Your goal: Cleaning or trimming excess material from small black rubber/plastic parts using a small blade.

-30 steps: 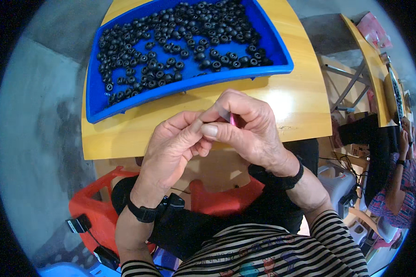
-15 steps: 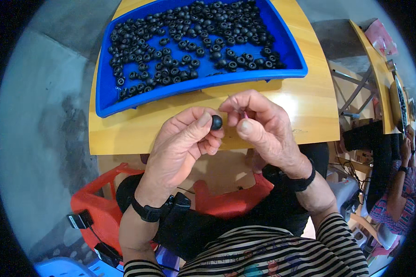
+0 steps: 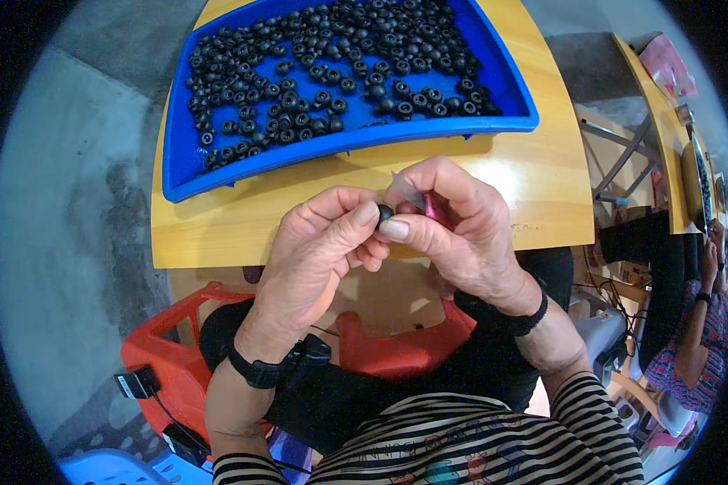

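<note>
My left hand [image 3: 319, 242] pinches a small round black part [image 3: 385, 213], a ball-like knob, between thumb and fingertips above the table's near edge. My right hand [image 3: 461, 226] is closed round a thin, flat grey blade-like piece [image 3: 408, 189] with a pink end [image 3: 437, 212], most of it hidden in the palm. The right thumb tip presses against the black part, so both hands meet at it. Beyond them stands a blue tray [image 3: 348, 147] holding several scattered black parts [image 3: 299, 105] of the same kind, some showing a hollow ring.
The tray rests on a yellow wooden table [image 3: 210, 234]. Below are a red plastic stool [image 3: 166, 347] and a light blue basket [image 3: 109, 469]. On the right, another person's arm [image 3: 692, 347] reaches to a second table [image 3: 663, 129] bearing a pink bag [image 3: 667, 65].
My right hand has moved left, bringing its thumb onto the black part. The grey piece has turned and shows more of its flat side. The left hand keeps its pinch.
</note>
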Motion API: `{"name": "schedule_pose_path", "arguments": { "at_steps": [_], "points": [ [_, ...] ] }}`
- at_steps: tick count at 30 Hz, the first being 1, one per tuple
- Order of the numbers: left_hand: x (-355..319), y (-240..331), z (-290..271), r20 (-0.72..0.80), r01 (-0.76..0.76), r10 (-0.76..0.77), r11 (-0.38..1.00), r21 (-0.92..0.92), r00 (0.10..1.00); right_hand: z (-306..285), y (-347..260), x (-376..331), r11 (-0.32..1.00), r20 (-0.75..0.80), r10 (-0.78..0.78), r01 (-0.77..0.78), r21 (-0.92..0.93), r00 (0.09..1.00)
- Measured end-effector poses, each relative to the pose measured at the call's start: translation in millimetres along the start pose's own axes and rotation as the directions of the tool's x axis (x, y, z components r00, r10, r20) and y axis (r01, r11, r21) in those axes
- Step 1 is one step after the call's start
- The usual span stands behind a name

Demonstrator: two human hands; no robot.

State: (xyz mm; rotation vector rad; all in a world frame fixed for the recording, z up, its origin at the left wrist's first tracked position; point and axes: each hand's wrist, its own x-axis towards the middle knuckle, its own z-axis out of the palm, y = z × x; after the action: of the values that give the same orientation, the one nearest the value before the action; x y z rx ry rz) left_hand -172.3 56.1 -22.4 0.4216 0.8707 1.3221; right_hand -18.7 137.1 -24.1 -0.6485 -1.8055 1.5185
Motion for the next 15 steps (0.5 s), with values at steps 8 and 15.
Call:
{"name": "schedule_pose_path", "arguments": {
  "at_steps": [8, 15],
  "points": [
    [1, -2, -7, 0.025, 0.044, -0.043, 0.998, -0.041, 0.999, 2, 6, 2, 0.996, -0.011, 0.004, -0.003, 0.087, 1.0],
    [-4, 3, -9, 0.009, 0.003, -0.003, 1.0, -0.018, 1.0, -4, -3, -6, 0.992, 0.026, 0.114, -0.112, -0.062, 0.993]
  ]
}}
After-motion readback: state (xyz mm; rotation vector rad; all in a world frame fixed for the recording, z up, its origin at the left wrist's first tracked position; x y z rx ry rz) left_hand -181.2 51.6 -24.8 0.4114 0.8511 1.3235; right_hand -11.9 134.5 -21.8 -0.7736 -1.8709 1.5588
